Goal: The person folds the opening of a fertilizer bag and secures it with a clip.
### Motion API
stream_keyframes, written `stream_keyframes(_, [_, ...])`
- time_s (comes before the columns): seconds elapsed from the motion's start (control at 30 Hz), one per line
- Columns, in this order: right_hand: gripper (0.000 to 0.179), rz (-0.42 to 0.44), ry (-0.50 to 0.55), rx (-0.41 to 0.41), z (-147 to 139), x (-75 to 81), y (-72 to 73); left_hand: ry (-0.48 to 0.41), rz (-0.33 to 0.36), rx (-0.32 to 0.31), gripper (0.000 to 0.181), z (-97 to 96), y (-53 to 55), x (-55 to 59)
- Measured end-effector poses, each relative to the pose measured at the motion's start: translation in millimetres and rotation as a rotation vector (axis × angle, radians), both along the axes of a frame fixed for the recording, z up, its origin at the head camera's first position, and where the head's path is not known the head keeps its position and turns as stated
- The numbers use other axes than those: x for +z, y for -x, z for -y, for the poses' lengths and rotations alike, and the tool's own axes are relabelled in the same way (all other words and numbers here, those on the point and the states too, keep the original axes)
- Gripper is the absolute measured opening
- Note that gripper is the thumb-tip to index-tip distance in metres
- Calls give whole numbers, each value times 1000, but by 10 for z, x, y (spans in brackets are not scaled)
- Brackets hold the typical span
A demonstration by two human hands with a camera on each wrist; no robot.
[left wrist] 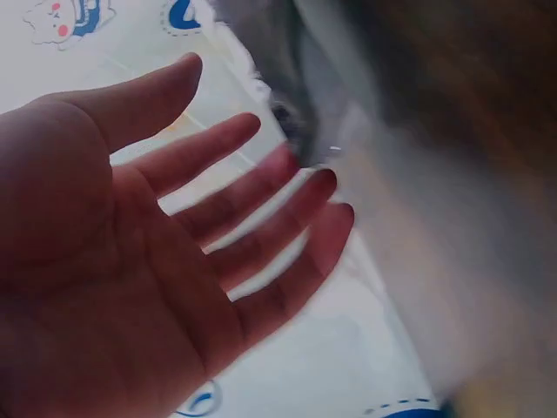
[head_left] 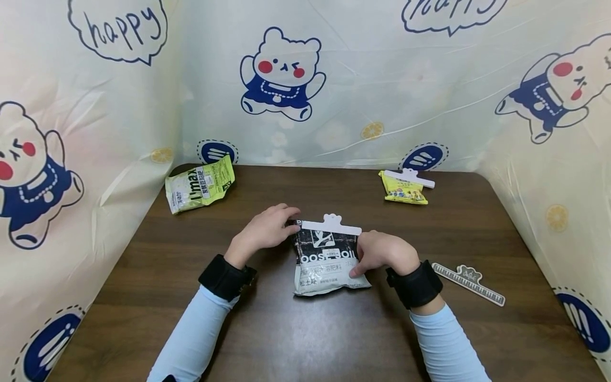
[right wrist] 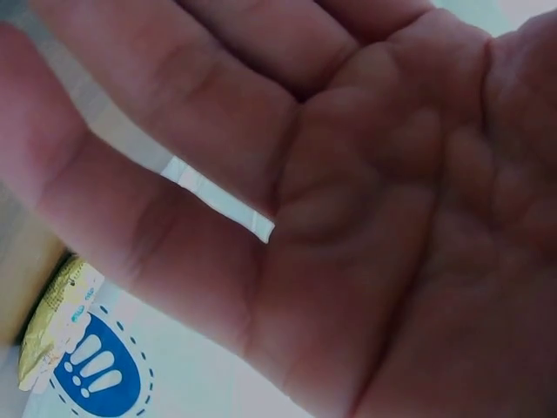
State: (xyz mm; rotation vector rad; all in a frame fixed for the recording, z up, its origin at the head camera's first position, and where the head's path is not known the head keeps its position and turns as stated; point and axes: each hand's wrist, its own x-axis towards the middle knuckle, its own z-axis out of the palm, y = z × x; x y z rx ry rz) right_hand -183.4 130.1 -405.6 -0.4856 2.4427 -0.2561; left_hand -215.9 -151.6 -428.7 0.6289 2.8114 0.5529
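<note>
A plump, black-and-silver foil bag with printed lettering lies near the middle of the brown table. A white clip with a scalloped tab lies across its end nearest the table's far edge.

The middle bag lies on the table, a clip across its far edge. The left hand is at that bag's far left corner, beside the clip's left end; the right hand is at its right side, the thumb on its near right part. Farther off, the left bag lies at the table's far left corner. The right bag lies near the far edge, right of centre, with a second clip along its far side. A loose clip lies right of the right hand, nearer than the right bag. A sheet stands behind the table and along both sides.
</note>
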Motion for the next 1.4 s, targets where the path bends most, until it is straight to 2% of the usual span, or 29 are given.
stream_keyframes(0.17, [35,15,3,-18,0,5,-2,35,2,16,51,-110,-167,164])
stream_keyframes(0.23, [37,18,14,-29,3,14,-4,38,12,-18,50,-169,-246,235])
stream_keyframes(0.33, [49,9,43,-34,17,32,-18,26,31,-116,53,-266,-356,305])
stream_keyframes(0.47, [70,-16,83,-30,66,48,-60,45,88,-236,62,-396,-486,301])
stream_keyframes(0.63, [77,-33,120,-22,166,28,-123,124,156,-275,86,-521,-601,252])
stream_keyframes(0.77, [73,-34,111,2,234,3,-159,199,126,-293,100,-574,-637,217])
stream_keyframes(0.93, [66,-32,97,6,264,-10,-169,239,88,-322,104,-597,-650,199])
stream_keyframes(1.1, [64,-33,106,1,257,-18,-164,226,77,-329,95,-604,-665,216])
stream_keyframes(1.23, [61,-38,121,8,245,-23,-156,226,74,-306,85,-625,-691,234])
stream_keyframes(1.4, [58,-48,131,2,214,-41,-113,211,35,-297,77,-637,-704,221])
